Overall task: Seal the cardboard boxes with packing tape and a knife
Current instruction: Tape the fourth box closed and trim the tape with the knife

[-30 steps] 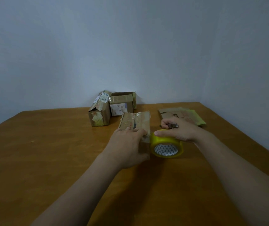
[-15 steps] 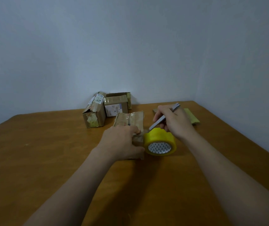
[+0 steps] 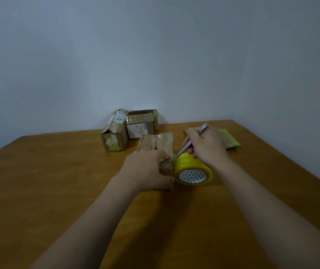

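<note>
Yellow tape [image 3: 186, 164] touches the box [image 3: 158, 141]; fingers of the left hand [image 3: 145, 169] curl round the box, right hand [image 3: 206, 147] fingers pinch the knife [image 3: 186, 146], blade tip at the tape.

Dim, flat light on a wooden table [image 3: 48, 191]; the blue-grey wall [image 3: 155, 55] darkens toward the frame's corners. A soft shadow lies between the forearms [image 3: 100, 220], nearer than the tape [image 3: 186, 164], the brightest spot. The wide lens bows the table's edges. Boxes [image 3: 114, 138] beyond the tape look soft and grainy.
</note>
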